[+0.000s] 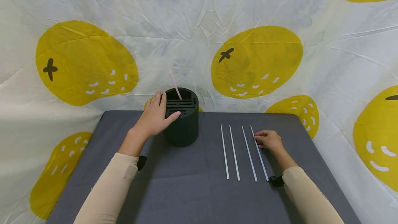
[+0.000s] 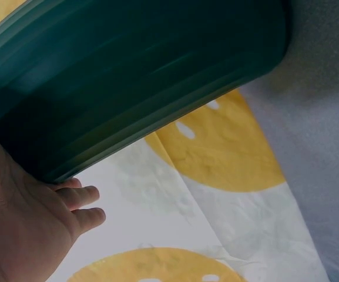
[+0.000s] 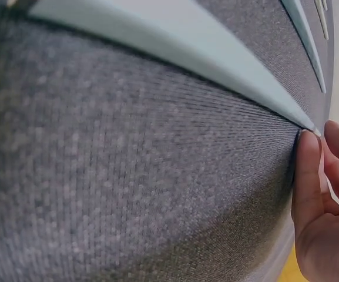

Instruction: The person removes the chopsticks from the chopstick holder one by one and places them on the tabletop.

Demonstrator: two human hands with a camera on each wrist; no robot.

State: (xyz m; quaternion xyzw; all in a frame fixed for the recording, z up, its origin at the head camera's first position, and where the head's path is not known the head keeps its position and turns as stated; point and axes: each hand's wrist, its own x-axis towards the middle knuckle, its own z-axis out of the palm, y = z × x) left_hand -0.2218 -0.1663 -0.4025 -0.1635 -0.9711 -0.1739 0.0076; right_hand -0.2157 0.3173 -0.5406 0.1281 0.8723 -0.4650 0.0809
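Observation:
A dark green round holder [image 1: 181, 132] with a slotted top stands upright at the back of the table. My left hand [image 1: 153, 116] rests against its rim, fingers stretched along the left side and thumb over the slotted top. A thin pink straw [image 1: 176, 86] leans in the holder's open rear compartment. To the right, my right hand [image 1: 269, 140] pinches the far part of the rightmost light-blue straw [image 1: 262, 161], which lies on the cloth. Left of it lie another light-blue straw [image 1: 249, 154] and two whitish straws [image 1: 225, 153], roughly parallel and apart.
A dark grey cloth [image 1: 192, 193] covers the table. Right behind the table's back edge hangs a white curtain [image 1: 192, 16] with large yellow fruit prints. Dark wrist cameras [image 1: 141, 162] sit at both cuffs, the right one close to the near end of the rightmost straw.

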